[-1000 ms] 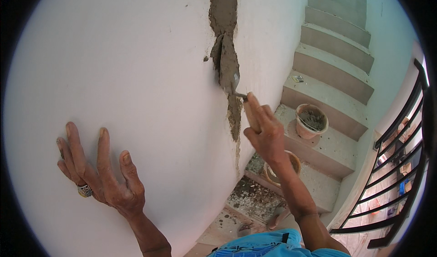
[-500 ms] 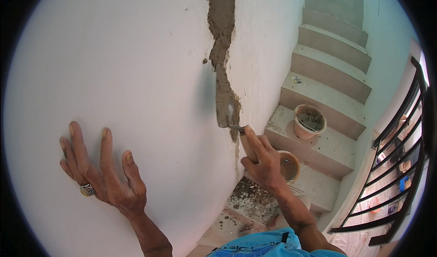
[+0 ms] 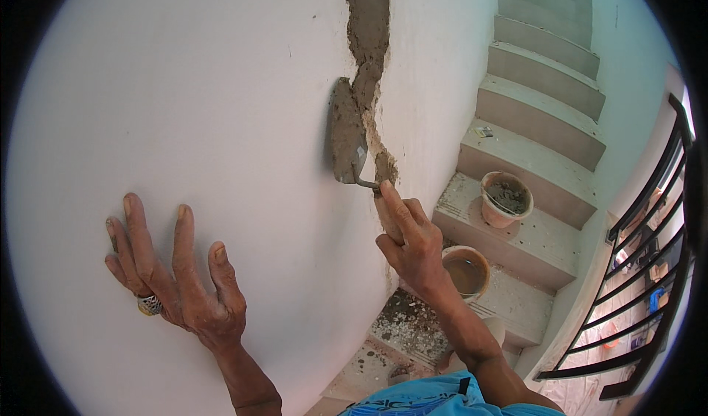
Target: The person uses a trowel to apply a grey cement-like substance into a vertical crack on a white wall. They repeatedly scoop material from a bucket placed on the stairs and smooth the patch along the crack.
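My left hand rests on the white wall with its fingers spread; a ring sits on one finger. Wrapped round the wooden handle of a trowel, my right hand is at the wall just left of the stairs. The trowel's blade points upward and is smeared with grey-brown mortar. It lies beside the left edge of a rough vertical groove. Wet-looking mortar fills the upper groove; below the blade's level the groove narrows and its edges are ragged.
A bucket of mortar stands on a step of the staircase to the right. One step lower is a bucket of brownish water. Mortar crumbs litter the lower step. A black metal railing runs along the far right.
The trowel has shifted left and slightly up, from over the groove to its left edge. My right hand moved with it. My left hand keeps its place on the wall as the view shifts slightly.
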A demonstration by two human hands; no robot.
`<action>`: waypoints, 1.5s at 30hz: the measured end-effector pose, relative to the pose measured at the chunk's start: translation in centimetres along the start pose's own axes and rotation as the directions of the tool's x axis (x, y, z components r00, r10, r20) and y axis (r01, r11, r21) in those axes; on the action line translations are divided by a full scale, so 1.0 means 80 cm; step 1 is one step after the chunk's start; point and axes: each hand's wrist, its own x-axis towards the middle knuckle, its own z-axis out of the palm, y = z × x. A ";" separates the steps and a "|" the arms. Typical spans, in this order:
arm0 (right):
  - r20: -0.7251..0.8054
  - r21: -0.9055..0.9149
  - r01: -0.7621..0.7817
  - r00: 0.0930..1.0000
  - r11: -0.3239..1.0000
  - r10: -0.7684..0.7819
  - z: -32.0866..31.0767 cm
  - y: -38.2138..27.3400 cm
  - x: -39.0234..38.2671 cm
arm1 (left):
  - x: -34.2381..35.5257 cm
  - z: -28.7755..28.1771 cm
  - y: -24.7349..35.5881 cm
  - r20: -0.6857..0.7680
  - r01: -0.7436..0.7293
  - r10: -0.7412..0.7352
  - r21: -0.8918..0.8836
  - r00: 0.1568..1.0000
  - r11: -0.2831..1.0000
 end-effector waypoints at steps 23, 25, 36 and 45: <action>-0.030 0.029 0.016 0.999 0.999 -0.015 -0.015 0.028 0.008 | -0.002 -0.004 -0.001 0.008 -0.010 0.010 0.010 1.000 1.000; -0.015 -0.006 -0.017 1.000 1.000 0.017 -0.009 0.035 0.009 | -0.002 -0.004 -0.001 -0.003 -0.014 0.014 0.012 1.000 1.000; 0.118 0.013 -0.101 0.988 0.995 0.099 -0.024 0.026 -0.019 | 0.000 -0.001 0.001 -0.021 -0.012 0.012 0.009 1.000 1.000; 0.052 0.057 -0.060 0.997 0.997 0.057 -0.057 0.012 -0.001 | -0.002 -0.004 -0.001 -0.018 -0.009 0.009 0.023 1.000 1.000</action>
